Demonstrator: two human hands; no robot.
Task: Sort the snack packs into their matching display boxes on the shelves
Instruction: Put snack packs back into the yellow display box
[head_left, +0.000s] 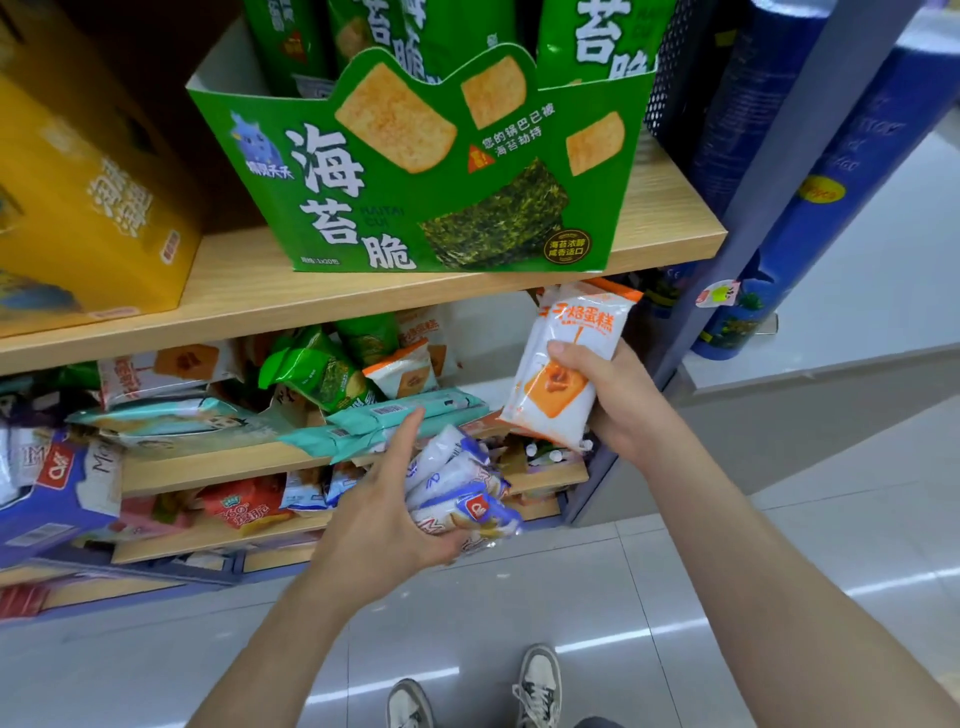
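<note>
Orange-and-white cake pack (566, 364) sits at three o'clock, the right hand (618, 400) curled round its lower half. At six o'clock the left hand (384, 519) clutches a bundle of blue-and-white packs (462, 488). At twelve o'clock a green box (415, 171) stands on the wooden shelf (670, 218), with a yellow box (88, 208) at ten.

The forearms (270, 649) are bare; pale sneakers (541, 665) carry dark laces (534, 695).
</note>
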